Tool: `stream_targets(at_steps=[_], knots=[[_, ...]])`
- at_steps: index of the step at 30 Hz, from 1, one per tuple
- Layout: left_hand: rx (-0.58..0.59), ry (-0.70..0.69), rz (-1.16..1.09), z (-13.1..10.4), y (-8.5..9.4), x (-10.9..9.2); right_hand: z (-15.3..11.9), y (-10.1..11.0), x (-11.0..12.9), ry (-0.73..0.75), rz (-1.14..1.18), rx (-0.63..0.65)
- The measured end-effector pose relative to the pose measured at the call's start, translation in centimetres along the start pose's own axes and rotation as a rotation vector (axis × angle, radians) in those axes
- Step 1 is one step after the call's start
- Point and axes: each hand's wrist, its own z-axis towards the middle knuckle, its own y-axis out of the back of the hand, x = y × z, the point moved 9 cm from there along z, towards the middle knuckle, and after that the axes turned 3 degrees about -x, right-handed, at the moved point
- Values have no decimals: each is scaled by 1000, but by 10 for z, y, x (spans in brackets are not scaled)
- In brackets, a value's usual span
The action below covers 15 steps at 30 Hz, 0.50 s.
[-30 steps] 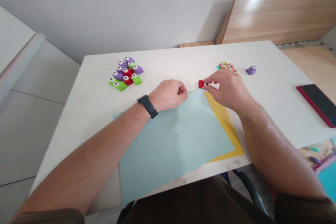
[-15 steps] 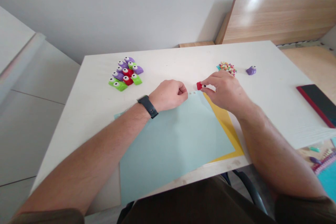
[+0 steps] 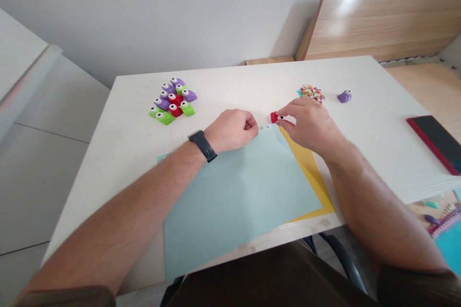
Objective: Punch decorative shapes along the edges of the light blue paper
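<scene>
A sheet of light blue paper lies on the white table. My left hand is closed at the far edge of this paper, thumb and fingers pinched on it. Between the thumb and fingers of my right hand is a small red craft punch, at the paper's far right corner. Small punched holes show along the edge between my hands. Under the blue sheet, a yellow sheet sticks out on the right.
Several purple, green and red craft punches stand grouped at the back left. Behind my right hand lies a pile of colourful paper bits, with a purple punch beside it. A dark tablet-like object with a red edge rests at the right.
My right hand and the red craft punch have shifted very slightly to the right. My left hand and the paper look almost the same.
</scene>
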Motion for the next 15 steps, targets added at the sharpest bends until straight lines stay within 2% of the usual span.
stream_targets(at_steps=[15], knots=[[-3,-6,-15,-1,1,-2,0,1,1,15,-6,-7]])
